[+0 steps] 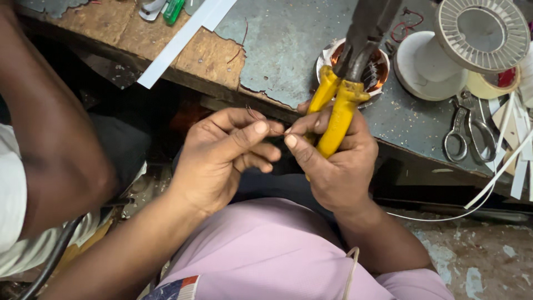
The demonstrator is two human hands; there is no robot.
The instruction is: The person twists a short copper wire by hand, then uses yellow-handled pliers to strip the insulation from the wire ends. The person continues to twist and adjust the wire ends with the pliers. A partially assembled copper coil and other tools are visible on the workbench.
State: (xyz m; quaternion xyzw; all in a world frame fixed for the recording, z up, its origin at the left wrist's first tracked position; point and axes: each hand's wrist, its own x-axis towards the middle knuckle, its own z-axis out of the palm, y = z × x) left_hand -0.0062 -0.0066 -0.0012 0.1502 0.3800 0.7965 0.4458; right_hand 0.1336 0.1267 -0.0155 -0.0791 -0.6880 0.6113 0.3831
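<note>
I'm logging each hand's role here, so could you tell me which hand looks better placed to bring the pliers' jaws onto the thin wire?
Right, probably. The right hand already grips the yellow-handled pliers, while the left hand pinches the thin wire between thumb and forefinger, so it is occupied steadying it.

There is a single view, from a camera worn on the person's head. It looks steeply down and slightly forward over the person's own chest and lap, which fill the near bottom edge. It sits close: the left hand [222, 153] and right hand [333, 161] meet near the middle of the frame and take up much of it. Beyond them, the worn desk [277, 50] runs across the far top, its edge slanting down toward the right. Another person's arm [50, 128] crosses the left side. The floor [472, 250] shows at the near right.
</note>
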